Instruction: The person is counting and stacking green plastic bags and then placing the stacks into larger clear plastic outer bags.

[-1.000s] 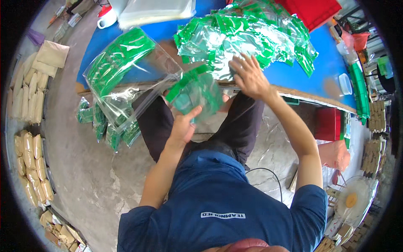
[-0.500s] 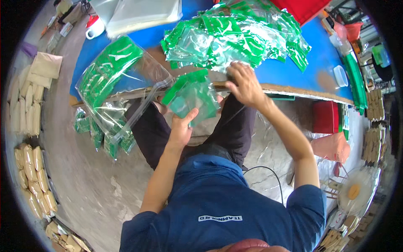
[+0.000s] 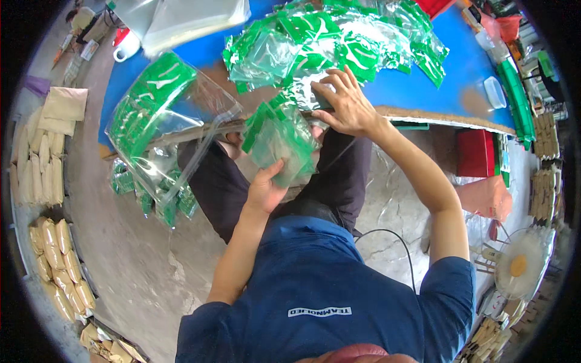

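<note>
My left hand (image 3: 267, 189) is closed on a bundle of green-and-clear plastic bags (image 3: 279, 145), thumb on top, held over my lap just off the table's near edge. My right hand (image 3: 351, 107) is at that edge with its fingers spread. Its fingertips touch a shiny bag (image 3: 307, 89) that stretches from the heap toward the bundle. Beyond lies a large heap of similar green-and-clear bags (image 3: 339, 45). Left of the bundle, a big clear bag (image 3: 158, 115) with green packets inside hangs partly over the table edge.
Clear plastic sheets (image 3: 193, 24) and a white mug (image 3: 127, 45) sit at the far left of the blue table (image 3: 417, 91). A small clear tray (image 3: 494, 92) lies at right. On the floor are a red box (image 3: 475, 153), a fan (image 3: 518, 266) and stacked beige packs (image 3: 60, 260).
My right hand has drawn slightly left, and a shiny bag now reaches from the heap to the bundle. The bundle in my left hand looks fuller and has shifted a little.
</note>
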`<state>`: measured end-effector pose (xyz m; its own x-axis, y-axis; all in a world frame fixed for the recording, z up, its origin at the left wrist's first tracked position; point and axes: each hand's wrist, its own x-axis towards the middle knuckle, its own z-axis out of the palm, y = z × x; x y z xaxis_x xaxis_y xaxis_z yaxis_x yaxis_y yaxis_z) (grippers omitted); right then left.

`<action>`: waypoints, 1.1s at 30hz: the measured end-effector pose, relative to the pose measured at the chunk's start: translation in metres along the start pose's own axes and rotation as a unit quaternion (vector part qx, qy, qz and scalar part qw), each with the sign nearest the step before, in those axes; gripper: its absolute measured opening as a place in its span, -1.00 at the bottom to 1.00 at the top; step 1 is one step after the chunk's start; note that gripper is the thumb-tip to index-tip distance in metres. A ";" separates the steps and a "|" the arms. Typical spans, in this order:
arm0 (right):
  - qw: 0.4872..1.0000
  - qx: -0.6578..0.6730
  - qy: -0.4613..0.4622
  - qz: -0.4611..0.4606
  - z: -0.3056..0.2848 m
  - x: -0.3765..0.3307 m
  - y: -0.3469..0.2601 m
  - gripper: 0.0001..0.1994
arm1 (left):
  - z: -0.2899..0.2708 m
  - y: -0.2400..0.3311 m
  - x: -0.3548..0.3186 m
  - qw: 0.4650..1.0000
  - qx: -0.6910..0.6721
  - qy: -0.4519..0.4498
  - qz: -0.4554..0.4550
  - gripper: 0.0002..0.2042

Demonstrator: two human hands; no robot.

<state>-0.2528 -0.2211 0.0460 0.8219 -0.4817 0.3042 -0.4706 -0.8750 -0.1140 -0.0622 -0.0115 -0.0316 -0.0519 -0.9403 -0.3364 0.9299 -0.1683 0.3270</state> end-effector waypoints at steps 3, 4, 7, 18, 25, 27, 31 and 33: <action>0.999 0.024 0.031 0.012 0.005 -0.007 -0.009 -0.39 | -0.018 -0.002 0.000 0.997 -0.048 -0.048 -0.028 -0.53; 0.998 0.040 0.052 0.010 0.010 -0.009 -0.007 -0.42 | -0.016 -0.001 0.000 0.997 -0.046 -0.049 -0.032 -0.53; 0.997 0.042 0.054 0.036 0.011 -0.012 -0.019 -0.47 | 0.003 0.004 -0.006 0.995 -0.051 -0.082 -0.016 -0.50; 0.991 0.124 0.046 0.015 0.003 -0.005 -0.019 -0.46 | 0.022 -0.009 0.014 0.994 0.058 0.031 0.082 -0.51; 0.990 0.072 0.083 -0.090 -0.005 -0.030 -0.014 -0.64 | -0.030 0.025 -0.033 0.988 0.150 -0.016 0.032 -0.43; 0.975 0.212 0.068 0.025 -0.026 -0.031 -0.035 -0.69 | -0.028 0.035 -0.031 0.966 0.235 -0.075 0.082 -0.46; 0.881 0.431 -0.040 0.194 -0.063 -0.019 -0.052 -0.74 | 0.020 0.053 -0.016 0.896 0.390 -0.150 0.150 -0.45; 0.818 0.500 -0.192 0.210 -0.072 -0.001 -0.047 -0.65 | 0.032 0.055 -0.015 0.880 0.411 -0.132 0.195 -0.48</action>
<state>-0.2541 -0.1759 0.1189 0.7850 -0.5632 -0.2578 -0.3974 -0.1387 -0.9071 -0.0224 -0.0161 0.0194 0.0293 -0.9916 0.1259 0.3234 0.1286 0.9375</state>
